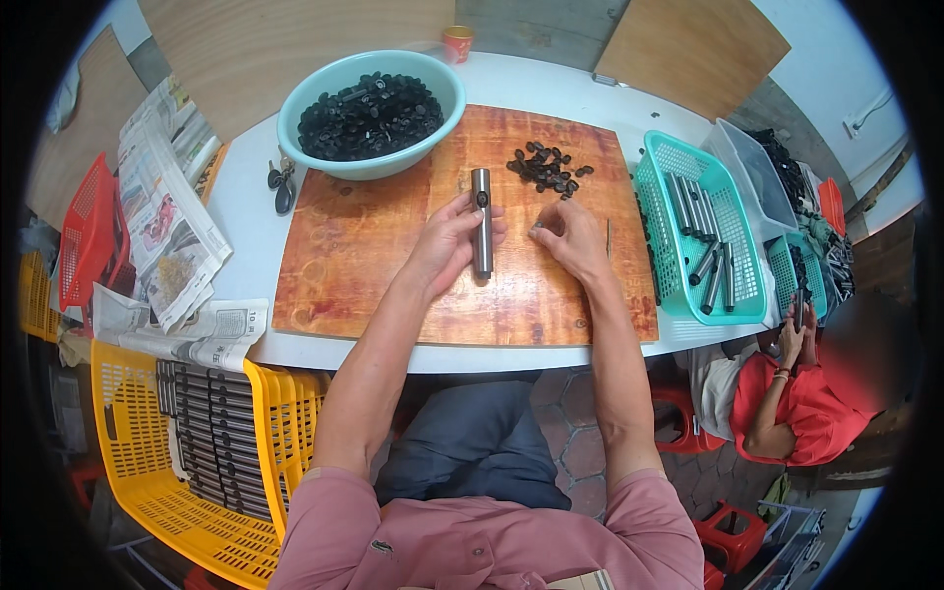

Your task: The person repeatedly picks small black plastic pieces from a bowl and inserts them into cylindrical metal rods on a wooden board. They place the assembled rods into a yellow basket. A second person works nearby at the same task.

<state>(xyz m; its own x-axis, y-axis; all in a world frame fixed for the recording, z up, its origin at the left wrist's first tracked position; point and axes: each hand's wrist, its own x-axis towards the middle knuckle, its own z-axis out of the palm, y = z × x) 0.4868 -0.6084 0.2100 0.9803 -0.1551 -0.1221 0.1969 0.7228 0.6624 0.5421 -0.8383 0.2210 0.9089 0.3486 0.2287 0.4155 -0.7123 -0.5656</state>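
My left hand (444, 248) is closed around a grey metal tube (483, 244), held nearly upright in the picture over a reddish-brown wooden board (364, 275). A small oval black part (482, 199) sits on the tube near its upper end, by my left thumb. To the right, my right hand (578, 241) is apart from the tube, its thumb and fingers curled together in a pinch; what lies between the fingertips is too small to make out. Just beyond it, a loose pile of small oval black parts (546, 169) lies on the board.
A pale green basin (295, 123) full of black parts stands far left, a red cup (457, 44) behind. At right, a turquoise basket (752, 285) holds several tubes. A yellow crate (128, 462) of tubes sits lower left. A co-worker in red (816, 413) works at right.
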